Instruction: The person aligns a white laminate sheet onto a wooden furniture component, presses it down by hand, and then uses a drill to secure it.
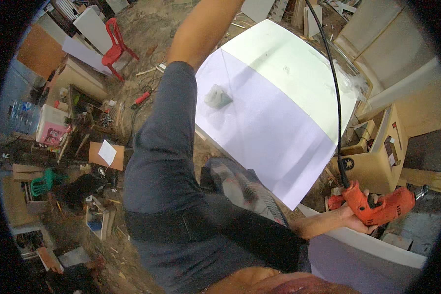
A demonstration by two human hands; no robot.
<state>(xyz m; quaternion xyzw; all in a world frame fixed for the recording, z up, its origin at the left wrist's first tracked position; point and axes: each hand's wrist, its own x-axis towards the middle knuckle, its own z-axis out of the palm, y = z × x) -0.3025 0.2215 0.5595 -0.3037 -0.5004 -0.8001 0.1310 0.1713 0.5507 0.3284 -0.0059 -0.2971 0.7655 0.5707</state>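
Observation:
My right hand [354, 220] is wrapped round an orange-red corded power drill [388, 208], low at the right. The drill's metal chuck points right, and its black cord [335, 93] runs up from the grip to the top edge. Lifted high, my left arm [203, 32] leaves the picture at the top, so the left hand is out of sight. In front of me lies a large white and pale-lilac panel [274, 127]. A small clear plastic bag [218, 96] with something pale inside rests on the panel's left part.
A red plastic chair [115, 49] stands far left. A red-handled tool [141, 99] lies on the dirt floor. A cream wooden cabinet [372, 164] stands right of the panel, and a white curved-looking board [370, 247] is beside my right arm. Clutter and a green chair [48, 182] fill the left.

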